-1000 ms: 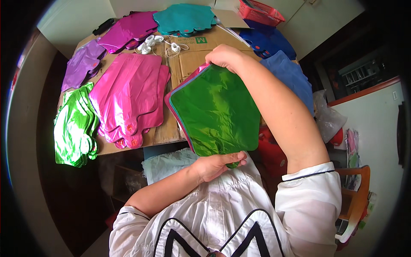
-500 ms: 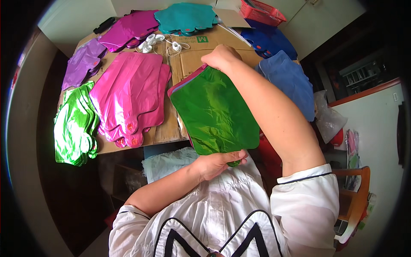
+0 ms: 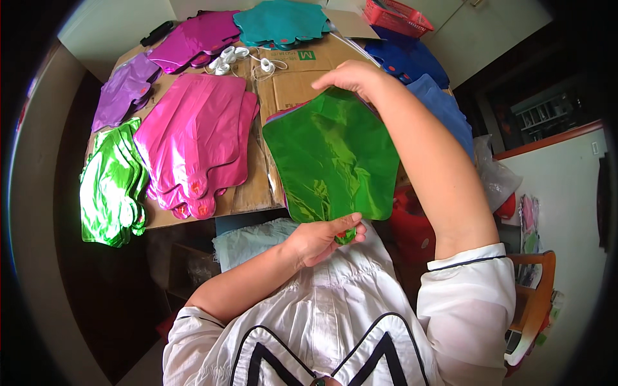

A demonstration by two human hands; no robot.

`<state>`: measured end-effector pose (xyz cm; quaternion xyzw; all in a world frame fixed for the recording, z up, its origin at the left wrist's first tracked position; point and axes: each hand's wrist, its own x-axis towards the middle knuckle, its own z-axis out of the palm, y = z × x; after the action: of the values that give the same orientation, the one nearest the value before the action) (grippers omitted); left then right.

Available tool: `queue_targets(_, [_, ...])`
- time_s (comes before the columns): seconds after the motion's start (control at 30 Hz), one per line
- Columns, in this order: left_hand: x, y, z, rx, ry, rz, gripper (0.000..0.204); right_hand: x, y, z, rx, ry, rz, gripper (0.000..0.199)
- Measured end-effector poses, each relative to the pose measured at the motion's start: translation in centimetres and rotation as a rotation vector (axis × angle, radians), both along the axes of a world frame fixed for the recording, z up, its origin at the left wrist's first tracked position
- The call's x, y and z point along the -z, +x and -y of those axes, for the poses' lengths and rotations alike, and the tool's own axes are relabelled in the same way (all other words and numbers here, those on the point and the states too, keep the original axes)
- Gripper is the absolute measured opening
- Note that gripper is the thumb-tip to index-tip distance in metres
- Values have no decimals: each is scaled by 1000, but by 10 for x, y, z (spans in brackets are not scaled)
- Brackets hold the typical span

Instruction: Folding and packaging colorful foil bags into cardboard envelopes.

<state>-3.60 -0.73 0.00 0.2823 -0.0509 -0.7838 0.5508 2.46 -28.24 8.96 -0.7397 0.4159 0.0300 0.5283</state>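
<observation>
A stack of flat foil balloons, the top one a shiny green balloon (image 3: 331, 161), is held over the near edge of the cardboard-covered table. Pink and purple edges of other balloons peek out under its upper left side. My left hand (image 3: 322, 241) is closed around the stack's bottom end, thumb on top, by a small round tab with a red mark. At the upper edge, my right hand (image 3: 354, 78) lies with its fingers stretched toward the left. It touches or nearly touches the foil; its underside is hidden.
Pink foil balloons (image 3: 190, 135) and bright green ones (image 3: 109, 186) lie to the left. Purple, magenta, teal (image 3: 281, 24) and blue piles ring the table. White ribbon rolls (image 3: 225, 59) sit at the back, near a red basket (image 3: 396, 19). A wooden chair (image 3: 534, 289) stands right.
My right hand has slid rightward from the stack's upper left corner, and its fingers have straightened. The green balloon has turned slightly more upright; my left hand keeps its hold.
</observation>
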Motion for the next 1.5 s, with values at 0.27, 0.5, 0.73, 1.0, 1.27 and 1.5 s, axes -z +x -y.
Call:
queue_targets(0.27, [-20,10,1,53,-15,6,30,49,-4,36,-51,-499,-106,24])
queue_targets(0.5, [-2,14,5,136,-88,-223,26,40,-9,25,-40,-496,-71,26])
queue_targets(0.73, [6,3,6,150,-97,-173,26,40,-6,27,-70,-469,-123,20])
queue_targets(1.0, [-5,13,5,162,-116,-131,34,-1,-17,4,-339,-502,-136,24])
queue_targets(1.27, [16,26,-5,105,-154,179,51,0,-18,6,-261,-500,-84,33])
queue_targets(1.5, [2,32,0,24,-171,-230,57,4,-18,6,-328,-253,5,33])
